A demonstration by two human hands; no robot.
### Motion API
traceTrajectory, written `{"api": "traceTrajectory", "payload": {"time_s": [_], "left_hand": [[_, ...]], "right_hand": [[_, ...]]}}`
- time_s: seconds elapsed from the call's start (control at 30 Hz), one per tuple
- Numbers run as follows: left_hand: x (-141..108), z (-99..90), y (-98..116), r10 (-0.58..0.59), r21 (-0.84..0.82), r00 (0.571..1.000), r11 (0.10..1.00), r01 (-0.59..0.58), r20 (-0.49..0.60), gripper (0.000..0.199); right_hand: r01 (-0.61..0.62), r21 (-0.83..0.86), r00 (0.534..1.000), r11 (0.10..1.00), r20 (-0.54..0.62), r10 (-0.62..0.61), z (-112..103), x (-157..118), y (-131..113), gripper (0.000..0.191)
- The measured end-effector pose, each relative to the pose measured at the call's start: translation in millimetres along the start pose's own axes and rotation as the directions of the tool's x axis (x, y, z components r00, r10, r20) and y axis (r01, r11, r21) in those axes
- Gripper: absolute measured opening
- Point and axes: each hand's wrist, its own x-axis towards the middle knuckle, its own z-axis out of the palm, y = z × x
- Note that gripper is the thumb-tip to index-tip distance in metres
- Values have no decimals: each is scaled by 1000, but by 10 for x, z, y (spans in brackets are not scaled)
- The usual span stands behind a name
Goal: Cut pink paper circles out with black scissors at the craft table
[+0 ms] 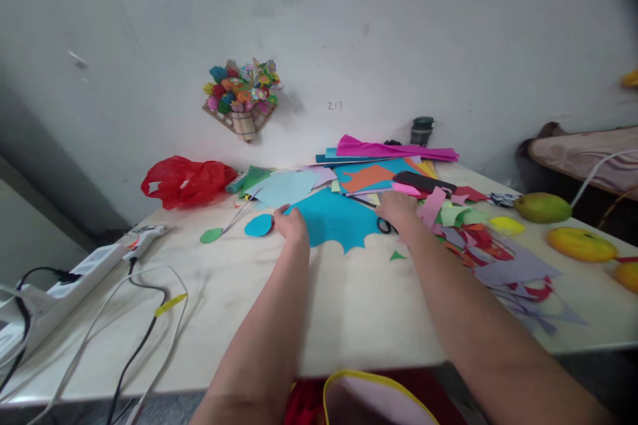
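A: How do the fingers stand, left to right?

B: Your left hand's fingers (pixel 283 210) are bent beside the blue disc (pixel 258 226); whether they pinch anything, the view does not settle. Your right hand (pixel 400 209) has its fingers curled down over the scissors (pixel 379 220); how firmly they close is hidden.

A: And the leftmost piece?

B: The disc lies flat on the table (pixel 343 319), just left of your left hand. It should prove light and limp, apt to slide or crease. Take it lightly by its rim, between thumb and forefinger.

A: Next, the blue sheet?

B: It lies between your hands, its near edge cut in scallops. Judged as thin paper or craft foam, it will weigh little and bend readily. Its points are the fragile part; support the broad body with flat fingers and spare the tips.

A: Farther right?

B: The scissors, partly under your right hand, dark loops toward you. Expect them to be the stiffest and heaviest of the three; hold them by the loops, away from the blades. Beyond lie the coloured scraps (pixel 513 264), loose and easily dragged by your sleeve-free forearm (pixel 458 292).
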Motion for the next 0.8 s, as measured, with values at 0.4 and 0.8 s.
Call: {"api": "traceTrajectory", "payload": {"time_s": [0.4,0.8], "left_hand": [[-88,11,-25,-25,22,999,999,24,47,30],[-37,98,-211,75,11,996,997,-76,51,30]], "right_hand": [[102,93,994,990,33,-106,195,15,-160,43],[289,398,952,871,-24,-305,199,100,-164,12]]}}
